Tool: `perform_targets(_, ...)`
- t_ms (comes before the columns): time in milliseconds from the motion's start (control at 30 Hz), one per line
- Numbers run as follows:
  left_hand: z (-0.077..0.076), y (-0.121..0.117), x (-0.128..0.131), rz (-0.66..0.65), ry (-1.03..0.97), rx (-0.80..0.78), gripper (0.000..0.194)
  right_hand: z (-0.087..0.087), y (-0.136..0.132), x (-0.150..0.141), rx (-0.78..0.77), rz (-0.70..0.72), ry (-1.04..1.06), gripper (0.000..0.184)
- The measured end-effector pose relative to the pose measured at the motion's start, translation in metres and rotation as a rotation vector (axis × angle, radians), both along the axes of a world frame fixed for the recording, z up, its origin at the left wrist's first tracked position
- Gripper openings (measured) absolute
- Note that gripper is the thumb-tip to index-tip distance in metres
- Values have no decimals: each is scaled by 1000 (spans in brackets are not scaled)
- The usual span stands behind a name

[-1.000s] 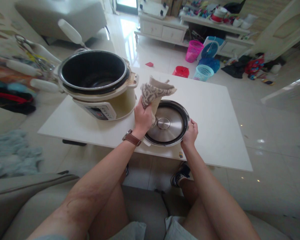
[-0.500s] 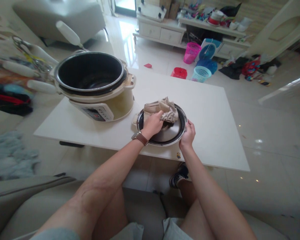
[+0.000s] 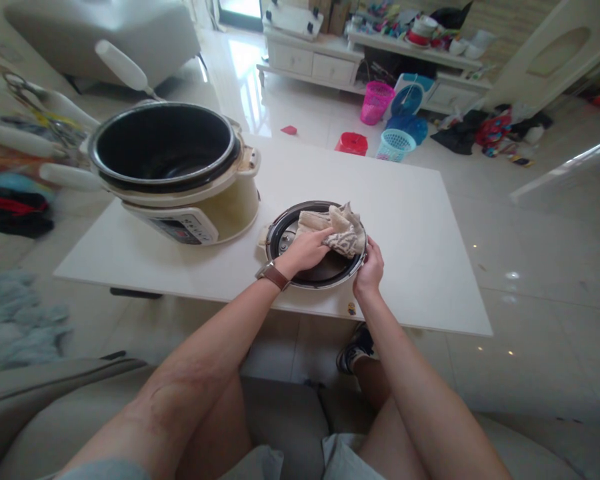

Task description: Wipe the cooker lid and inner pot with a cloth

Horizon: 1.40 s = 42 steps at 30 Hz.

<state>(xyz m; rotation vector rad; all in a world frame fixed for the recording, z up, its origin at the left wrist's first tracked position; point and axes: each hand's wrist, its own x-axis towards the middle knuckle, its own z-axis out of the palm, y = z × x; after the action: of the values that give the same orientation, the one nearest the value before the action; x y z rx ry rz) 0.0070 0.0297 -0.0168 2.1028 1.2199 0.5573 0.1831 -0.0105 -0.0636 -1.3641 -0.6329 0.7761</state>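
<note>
A round pressure cooker lid [image 3: 325, 272] lies on the white table with its dark-ringed, metal inner side facing up. My left hand [image 3: 307, 251], with a brown-strapped watch at the wrist, is closed on a crumpled beige patterned cloth [image 3: 347, 233] and presses it against the inside of the lid. On the right, my right hand [image 3: 369, 268] grips the lid's rim, fingers around the outer edge. The electric pressure cooker [image 3: 180, 213] stands to the left, its black inner pot [image 3: 163, 143] uncovered.
The white table [image 3: 400, 220] carries the cooker and lid, plus a small sticker [image 3: 351, 309] near its front edge. White-handled utensils [image 3: 123, 65] stick up beside the cooker. Beyond, pink [image 3: 377, 103] and light blue [image 3: 396, 145] baskets stand on the floor before a cabinet [image 3: 313, 63].
The cloth, under my left hand, has shifted toward the lid's right side, uncovering the metal at its left. My right hand keeps hold of the rim. The whole view has shifted slightly.
</note>
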Motion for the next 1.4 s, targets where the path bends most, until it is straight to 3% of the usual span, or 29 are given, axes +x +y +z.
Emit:
perform_targets(267, 15, -8, -13, -157, -62, -95, 49, -3, -1, -1, -2, -19, -97, 40)
perform_targets(500, 19, -12, -23, -294, -142, -164, 44, 2, -2, -5, -36, -60, -81, 45)
perform_targets(933, 26, -12, -45, -310, -62, -246, 42, -3, 0, -2, -40, -104, -172, 44)
perform_targets(1067, 27, -7, -51, -220, -83, -262, 38, -2, 1, -3, -39, -101, -175, 42)
perform_targets(1200, 22, 3, -55, -70, -271, -216, 34, -2, 4, -2, -43, -103, -152, 41)
perform_targets(1300, 16, 10, -57, 192, -405, -127, 30, -2, 5, -1, -58, -86, -139, 43)
perform_targets(1400, 15, 9, -58, 487, -457, 89, 24, -1, 4, -1, -75, -75, -149, 45)
